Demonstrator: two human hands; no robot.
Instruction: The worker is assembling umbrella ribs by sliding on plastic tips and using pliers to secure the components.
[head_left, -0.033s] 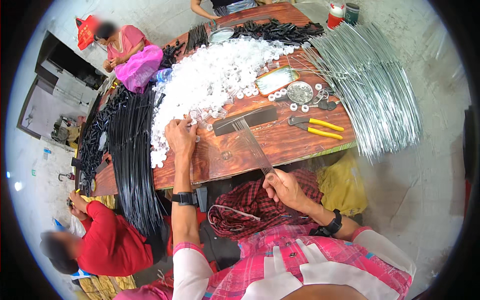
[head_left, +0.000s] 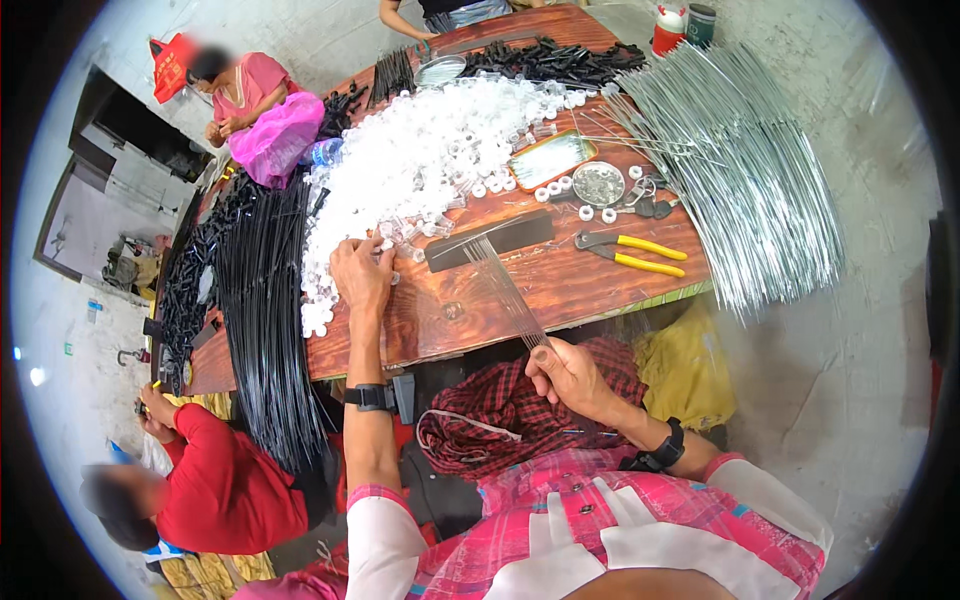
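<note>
Your right hand [head_left: 570,378] is closed in a pinch on the near end of a small bundle of thin wires [head_left: 505,285], held just past the table's [head_left: 560,285] front edge, above the checked cloth [head_left: 500,420] on your lap. The wires fan forward and up onto the wood, their far ends lying across a dark flat bar [head_left: 490,240]. They look light and springy: stiff enough to hold a line, yet likely to splay or slide past each other if your pinch loosens, so grip them close to the end with thumb pressed flat across all of them. Your left hand [head_left: 362,275] rests at the near edge of the heap of white caps [head_left: 420,165], fingers curled down among them; whether it has a cap pinched cannot be told from here. The caps look small, hard and smooth, so they will probably roll or skid, and each is best taken by its sides between two fingertips. Yellow-handled pliers [head_left: 635,255] lie to the right of the bar, and a big sheaf of silver wire [head_left: 740,170] hangs over the table's right side.
</note>
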